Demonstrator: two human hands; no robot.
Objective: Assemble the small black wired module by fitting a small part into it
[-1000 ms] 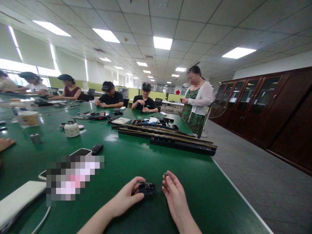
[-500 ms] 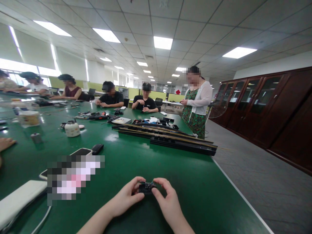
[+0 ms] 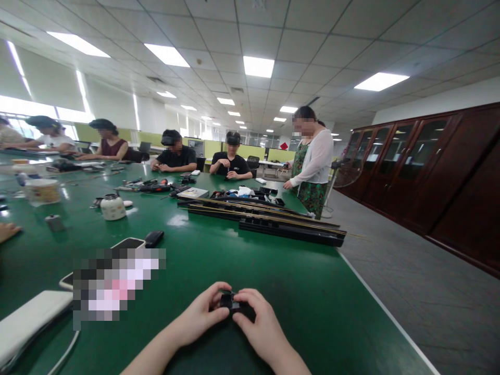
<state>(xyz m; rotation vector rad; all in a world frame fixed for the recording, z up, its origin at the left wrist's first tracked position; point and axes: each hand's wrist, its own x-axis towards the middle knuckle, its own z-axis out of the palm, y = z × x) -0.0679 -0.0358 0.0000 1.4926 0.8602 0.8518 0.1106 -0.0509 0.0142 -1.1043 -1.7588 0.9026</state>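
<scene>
A small black plastic part [image 3: 227, 300], box-like with a hollow in its top, is held low over the near side of the table. My left hand [image 3: 201, 314] pinches its left end between thumb and fingers. On the other side, my right hand [image 3: 261, 319] curves over the part's right end, thumb at the near side and fingers across the top. The right fingers hide much of that end, so its details cannot be made out.
On the green table [image 3: 187, 265] lie a phone [image 3: 128, 244], a white power bank [image 3: 35, 317] and a small black object [image 3: 154, 239]. Long black rails [image 3: 292, 232] with thin brass-coloured rods stretch ahead. A white jar [image 3: 113, 207] stands left. Several people sit around; one person [image 3: 318, 156] stands right.
My right hand has moved left and closed further over the black part, covering more of it. My left hand keeps its grip. The standing person has lowered a hand toward the table.
</scene>
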